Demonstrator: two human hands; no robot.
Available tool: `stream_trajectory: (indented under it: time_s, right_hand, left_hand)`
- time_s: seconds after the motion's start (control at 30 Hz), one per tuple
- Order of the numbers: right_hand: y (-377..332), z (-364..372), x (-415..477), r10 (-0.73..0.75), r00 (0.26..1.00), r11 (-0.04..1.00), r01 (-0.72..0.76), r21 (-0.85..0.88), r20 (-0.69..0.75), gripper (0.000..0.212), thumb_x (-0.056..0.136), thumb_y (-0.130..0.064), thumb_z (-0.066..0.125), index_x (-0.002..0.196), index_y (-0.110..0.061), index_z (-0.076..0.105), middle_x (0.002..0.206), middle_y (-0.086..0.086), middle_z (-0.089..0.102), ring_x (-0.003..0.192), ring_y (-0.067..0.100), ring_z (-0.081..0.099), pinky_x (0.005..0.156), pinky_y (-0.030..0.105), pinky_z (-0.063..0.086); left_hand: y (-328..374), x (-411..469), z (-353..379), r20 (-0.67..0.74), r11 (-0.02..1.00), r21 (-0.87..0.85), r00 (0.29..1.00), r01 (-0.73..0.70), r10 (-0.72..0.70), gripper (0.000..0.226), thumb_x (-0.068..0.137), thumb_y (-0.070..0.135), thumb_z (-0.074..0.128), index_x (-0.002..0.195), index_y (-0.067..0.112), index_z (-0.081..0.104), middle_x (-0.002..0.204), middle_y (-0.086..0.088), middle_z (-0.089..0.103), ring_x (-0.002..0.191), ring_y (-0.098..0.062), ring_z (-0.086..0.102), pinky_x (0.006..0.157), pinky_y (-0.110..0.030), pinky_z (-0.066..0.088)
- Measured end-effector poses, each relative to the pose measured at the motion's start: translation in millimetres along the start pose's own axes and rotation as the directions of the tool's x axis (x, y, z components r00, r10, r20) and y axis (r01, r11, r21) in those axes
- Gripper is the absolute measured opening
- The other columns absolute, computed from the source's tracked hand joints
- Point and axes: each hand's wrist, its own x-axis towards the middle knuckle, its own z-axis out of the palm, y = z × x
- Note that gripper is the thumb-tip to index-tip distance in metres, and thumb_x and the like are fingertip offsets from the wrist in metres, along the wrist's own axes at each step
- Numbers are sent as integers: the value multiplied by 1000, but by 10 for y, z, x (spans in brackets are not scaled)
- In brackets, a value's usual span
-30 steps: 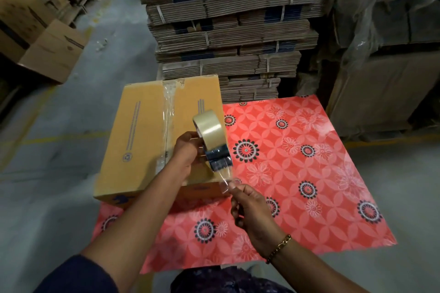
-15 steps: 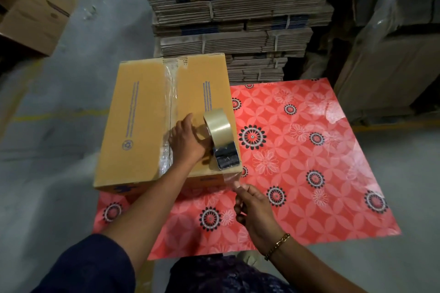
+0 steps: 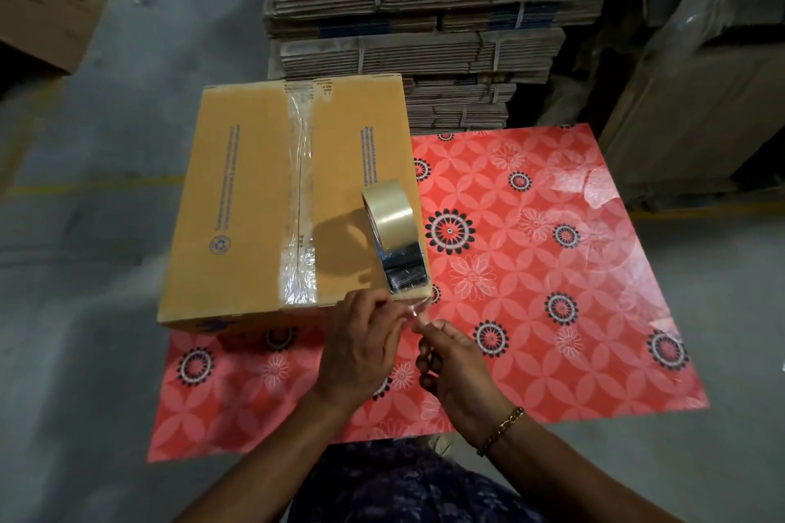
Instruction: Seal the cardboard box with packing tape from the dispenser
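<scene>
Tape dispenser point(image 3: 393, 238) sits on cardboard box point(image 3: 250, 200), near right corner – nobody gripping it. Left hand point(image 3: 361, 348) and right hand point(image 3: 456, 367) both pinch the clear tape end point(image 3: 414, 307) just off the box edge. Centre seam taped.

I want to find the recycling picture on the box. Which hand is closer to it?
Left. The left hand is at the cardboard box's near edge, right of the blue recycling symbol. The right hand is farther right, over the red mat.
</scene>
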Motion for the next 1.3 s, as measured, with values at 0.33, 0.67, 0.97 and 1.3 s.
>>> stream_trajectory:
  time_s: [0.33,0.67,0.97,1.3]
  right_hand:
    - [-92,-204,-94,-32,984,991,55,-125,174,32,91,-49,66,103,-19,65,78,1,61,62,14,54,55,26,40]
    - [-330,-395,277,-624,624,125,674,-728,470,20,90,-15,72,106,-22,61,101,-8,57,71,8,60,61,33,52]
    - [-410,-494,344,-578,649,182,694,-697,495,19,90,-20,73,108,-20,66,101,-6,60,76,12,61,64,22,47]
    - [-551,-476,391,-407,813,456,576,-678,417,1,92,-18,71,92,-17,71,95,2,72,77,14,66,66,23,51]
  left_hand:
    - [24,59,-24,61,951,-222,976,215,-207,5,91,20,68,91,16,69,92,5,58,85,-12,58,68,-37,52]
    - [107,88,-97,109,916,-321,970,240,-216,6,91,23,67,90,17,68,95,9,57,85,-1,59,68,-8,45]
    - [99,60,-148,149,845,-427,947,323,-286,10,89,27,73,91,17,71,94,10,60,86,-7,63,71,-14,49]
    - [118,142,-134,313,648,-525,834,551,-456,7,87,23,77,84,24,70,86,7,72,79,-6,67,70,-25,54]
